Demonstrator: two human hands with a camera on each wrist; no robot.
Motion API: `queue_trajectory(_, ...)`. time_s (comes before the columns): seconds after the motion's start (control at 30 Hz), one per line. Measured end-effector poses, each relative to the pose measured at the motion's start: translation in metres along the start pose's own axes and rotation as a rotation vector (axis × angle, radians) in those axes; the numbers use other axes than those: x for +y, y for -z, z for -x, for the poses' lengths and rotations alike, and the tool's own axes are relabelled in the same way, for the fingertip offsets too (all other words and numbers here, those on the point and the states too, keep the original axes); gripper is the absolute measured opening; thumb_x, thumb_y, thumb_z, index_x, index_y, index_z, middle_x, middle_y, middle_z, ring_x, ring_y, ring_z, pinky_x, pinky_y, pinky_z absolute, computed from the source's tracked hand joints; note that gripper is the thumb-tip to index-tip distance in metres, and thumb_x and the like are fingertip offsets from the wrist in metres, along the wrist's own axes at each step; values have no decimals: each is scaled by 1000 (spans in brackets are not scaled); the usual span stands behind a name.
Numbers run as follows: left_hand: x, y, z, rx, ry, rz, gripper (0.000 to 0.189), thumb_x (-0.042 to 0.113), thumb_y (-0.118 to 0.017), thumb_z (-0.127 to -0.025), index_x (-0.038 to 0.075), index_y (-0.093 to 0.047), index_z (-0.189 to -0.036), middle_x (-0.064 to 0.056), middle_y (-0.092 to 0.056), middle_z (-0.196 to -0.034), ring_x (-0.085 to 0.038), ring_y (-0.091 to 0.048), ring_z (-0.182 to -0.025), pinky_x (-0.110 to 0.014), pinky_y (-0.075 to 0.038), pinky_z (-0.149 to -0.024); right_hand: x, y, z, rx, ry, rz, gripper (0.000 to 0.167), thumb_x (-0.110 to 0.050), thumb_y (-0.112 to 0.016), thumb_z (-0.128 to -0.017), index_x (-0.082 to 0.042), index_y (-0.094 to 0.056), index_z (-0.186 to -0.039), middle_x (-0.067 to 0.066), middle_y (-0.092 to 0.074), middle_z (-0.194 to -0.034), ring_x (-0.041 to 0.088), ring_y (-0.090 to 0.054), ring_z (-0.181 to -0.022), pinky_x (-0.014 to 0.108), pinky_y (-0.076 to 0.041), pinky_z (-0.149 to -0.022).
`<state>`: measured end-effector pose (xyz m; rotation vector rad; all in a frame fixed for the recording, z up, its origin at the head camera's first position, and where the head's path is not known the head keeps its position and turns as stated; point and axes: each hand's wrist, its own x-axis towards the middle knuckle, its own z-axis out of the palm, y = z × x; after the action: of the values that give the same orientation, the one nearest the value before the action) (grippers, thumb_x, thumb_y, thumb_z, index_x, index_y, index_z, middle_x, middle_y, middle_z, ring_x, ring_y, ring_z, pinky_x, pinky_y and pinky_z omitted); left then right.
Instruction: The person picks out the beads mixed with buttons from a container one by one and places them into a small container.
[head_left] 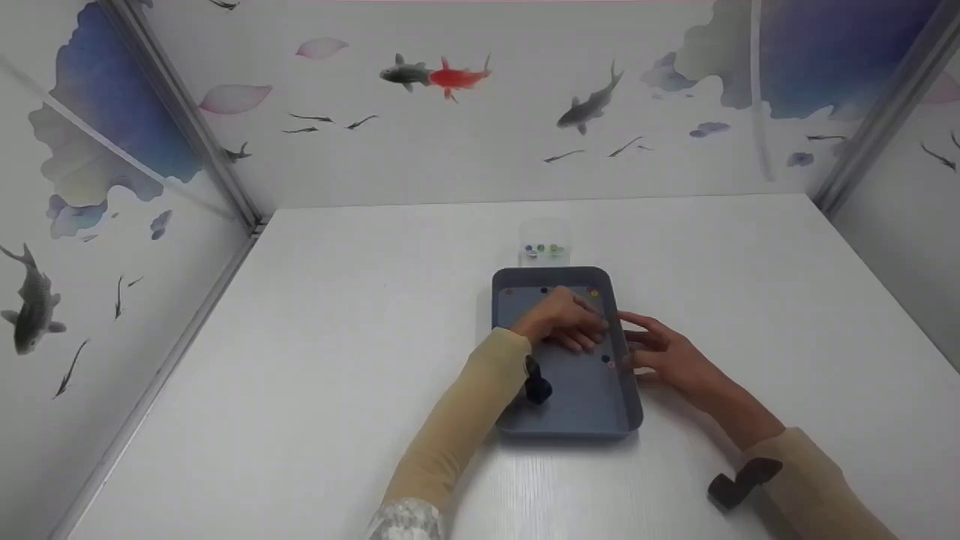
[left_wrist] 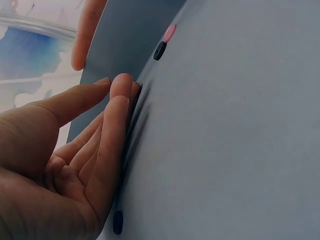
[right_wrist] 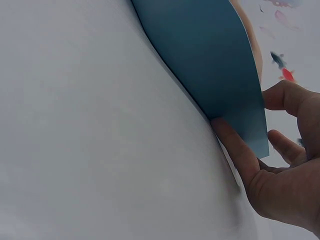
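My left hand [head_left: 574, 322] reaches down into a grey-blue rectangular tray [head_left: 559, 412], its fingers slanting to the tray floor by the right wall. In the left wrist view the thumb tip is close against the fingertips; nothing shows between them. A black disc [left_wrist: 160, 51] and a pink disc [left_wrist: 170, 33] lie along the wall beyond the fingertips, and a dark blue disc [left_wrist: 117, 222] is near the palm. Outside the tray, my right hand [head_left: 671, 360] touches the right wall with spread fingers. Its fingertip [right_wrist: 217, 125] rests low on that wall, near the table.
Behind the tray stands a clear box [head_left: 545, 232] with several small coloured pieces inside. At the tray's far end lie a yellow piece [head_left: 594, 293], a black piece [head_left: 544, 290] and a reddish piece [head_left: 509, 292]. Patterned panels enclose the white table [head_left: 360, 300].
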<state>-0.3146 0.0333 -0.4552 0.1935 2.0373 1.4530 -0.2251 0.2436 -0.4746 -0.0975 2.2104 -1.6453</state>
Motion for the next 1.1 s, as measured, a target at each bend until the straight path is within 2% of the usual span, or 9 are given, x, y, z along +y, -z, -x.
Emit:
queue_trajectory(0.33,-2,-2,-3,25,-9,2,7,11,-76,-88,5,-79,-87,-8,-74,-70,-14,-68,-53,-25,-56,-47,1,-1,-2,7,6,23,73,-26,-69,-94,-32,-31,-157,17,-37,-160,35,-47,-141,45,-53,-105)
queue_trajectory(0.57,-1,-4,-1,40,20,-24,7,12,-76,-88,8,-79,-83,-6,-74,-68,-12,-67,-52,-23,-55,-47,2,-1,-1,-4,5,12,73,-26,-68,-95,-32,-30,-157,18,-36,-160,37,-45,-142,47,-52,-106)
queue_trajectory(0.9,0,-1,5,28,-48,7,13,12,-74,-88,1,-79,-89,-15,-77,-83,-13,-68,-55,-24,-56,-48,0,0,0,-34,8,-50,75,-19,-67,-94,-29,-29,-158,19,-35,-160,32,-51,-138,42,-56,-99)
queue_trajectory(1.1,3,2,8,62,-41,4,14,14,-72,-88,2,-80,-89,-14,-77,-82,-12,-66,-53,-23,-53,-46,-1,0,0,-26,7,-40,74,-22,-68,-94,-30,-30,-157,18,-36,-160,34,-47,-141,43,-56,-101)
